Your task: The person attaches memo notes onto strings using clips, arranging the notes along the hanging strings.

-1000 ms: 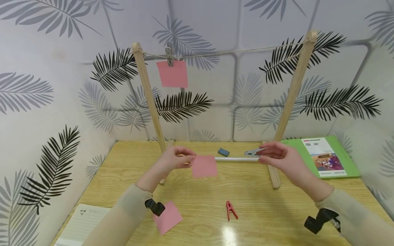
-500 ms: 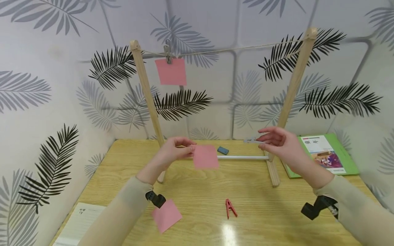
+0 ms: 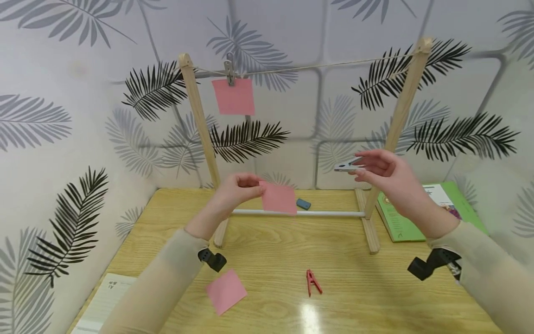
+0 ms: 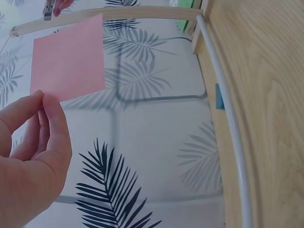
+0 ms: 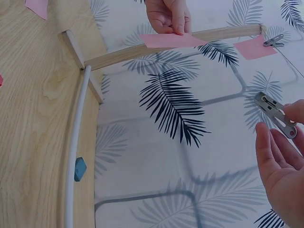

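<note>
My left hand (image 3: 239, 192) pinches a pink paper square (image 3: 279, 198) by one corner between thumb and fingertips, raised above the table. To its right, my right hand (image 3: 385, 178) holds a grey metal clothespin (image 5: 273, 111) by its handle end, nose pointing left toward the paper but apart from it. Above both hands runs a thin string (image 3: 317, 67). Near its left end, another metal clothespin (image 3: 229, 72) hangs a second pink paper square (image 3: 235, 99). On the table lie a third pink square (image 3: 226, 292) and a red clothespin (image 3: 312, 282).
Two wooden posts (image 3: 404, 102) carry the string, joined low by a white rod (image 3: 329, 214). Behind the rod sits a small blue block (image 3: 303, 204). A green book (image 3: 394, 222) lies at the right, a lined notebook (image 3: 89, 315) at the front left.
Both hands have risen, the right one farther, lifting the metal clothespin well above the rod. The pinched paper has gone up with the left hand.
</note>
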{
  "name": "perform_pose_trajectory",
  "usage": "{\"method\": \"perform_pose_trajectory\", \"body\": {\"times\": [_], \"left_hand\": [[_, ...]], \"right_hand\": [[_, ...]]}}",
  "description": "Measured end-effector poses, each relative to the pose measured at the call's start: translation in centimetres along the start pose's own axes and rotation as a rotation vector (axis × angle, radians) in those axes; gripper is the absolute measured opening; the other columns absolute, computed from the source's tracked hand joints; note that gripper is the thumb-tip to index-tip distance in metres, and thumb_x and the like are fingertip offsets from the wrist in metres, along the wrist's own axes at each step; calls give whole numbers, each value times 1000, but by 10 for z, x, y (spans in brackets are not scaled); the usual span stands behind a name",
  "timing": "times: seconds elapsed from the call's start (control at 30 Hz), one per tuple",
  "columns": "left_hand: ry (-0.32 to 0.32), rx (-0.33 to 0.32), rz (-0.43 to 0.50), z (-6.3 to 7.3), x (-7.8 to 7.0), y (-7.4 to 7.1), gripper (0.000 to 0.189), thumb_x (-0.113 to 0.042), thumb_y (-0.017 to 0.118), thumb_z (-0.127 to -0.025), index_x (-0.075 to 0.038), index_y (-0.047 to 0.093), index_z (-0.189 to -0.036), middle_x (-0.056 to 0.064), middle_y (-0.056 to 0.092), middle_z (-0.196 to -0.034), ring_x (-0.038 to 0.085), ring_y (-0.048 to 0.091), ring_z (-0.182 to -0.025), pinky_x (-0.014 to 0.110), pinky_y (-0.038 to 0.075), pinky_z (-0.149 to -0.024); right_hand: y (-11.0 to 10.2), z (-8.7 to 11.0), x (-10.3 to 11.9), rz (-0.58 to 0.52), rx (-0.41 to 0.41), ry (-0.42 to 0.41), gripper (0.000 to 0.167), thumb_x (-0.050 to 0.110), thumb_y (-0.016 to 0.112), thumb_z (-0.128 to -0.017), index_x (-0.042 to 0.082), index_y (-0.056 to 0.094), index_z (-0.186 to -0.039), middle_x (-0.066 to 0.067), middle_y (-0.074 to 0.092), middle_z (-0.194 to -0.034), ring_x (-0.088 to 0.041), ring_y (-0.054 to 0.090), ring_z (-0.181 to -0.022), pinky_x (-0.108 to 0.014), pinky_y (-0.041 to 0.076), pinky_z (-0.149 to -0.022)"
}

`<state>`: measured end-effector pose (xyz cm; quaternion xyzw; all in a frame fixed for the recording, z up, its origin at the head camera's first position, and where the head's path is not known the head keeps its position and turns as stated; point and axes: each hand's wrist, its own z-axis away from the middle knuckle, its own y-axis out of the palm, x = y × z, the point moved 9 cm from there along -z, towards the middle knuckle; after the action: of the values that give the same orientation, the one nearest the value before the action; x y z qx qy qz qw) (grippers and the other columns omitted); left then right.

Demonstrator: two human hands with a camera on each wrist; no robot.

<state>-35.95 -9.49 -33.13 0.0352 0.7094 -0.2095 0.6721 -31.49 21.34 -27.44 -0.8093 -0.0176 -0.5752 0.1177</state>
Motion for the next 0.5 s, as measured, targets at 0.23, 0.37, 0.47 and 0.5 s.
{"method": "perform_pose_trajectory", "body": {"times": [0.23,0.37,0.47,0.5], "left_hand": [[42,-40,19,-5,-15,-1,26,-9,70,-92,4,68,-114,-4,71,-91,10,67,-88,33,54,-93],[47,-75,48,-7,-23,-3,27,-8,70,-92,6,68,-114,-4,70,-91,9,67,-86,36,54,-95],[34,-108,86,-8,-29,-4,27,-7,69,-92,7,67,-114,-5,70,-88,7,68,-83,36,55,-94],[34,-117,104,-9,-31,-4,26,-6,69,-92,8,67,-114,-7,70,-87,6,68,-82,33,56,-92]], "right_hand": [[-7,-9,19,-68,-52,-67,32,4,66,-94,11,62,-125,7,72,-108,-7,71,-89,-20,57,-80],[-9,-16,27,-35,-86,-82,36,5,67,-93,9,61,-128,7,72,-107,-6,71,-91,-21,58,-76],[-10,-20,34,-28,-96,-84,37,4,67,-93,8,59,-129,7,72,-106,-7,71,-91,-20,57,-75],[-11,-22,37,-20,-103,-84,37,4,68,-93,8,59,-129,6,72,-106,-7,71,-91,-20,57,-74]]}}
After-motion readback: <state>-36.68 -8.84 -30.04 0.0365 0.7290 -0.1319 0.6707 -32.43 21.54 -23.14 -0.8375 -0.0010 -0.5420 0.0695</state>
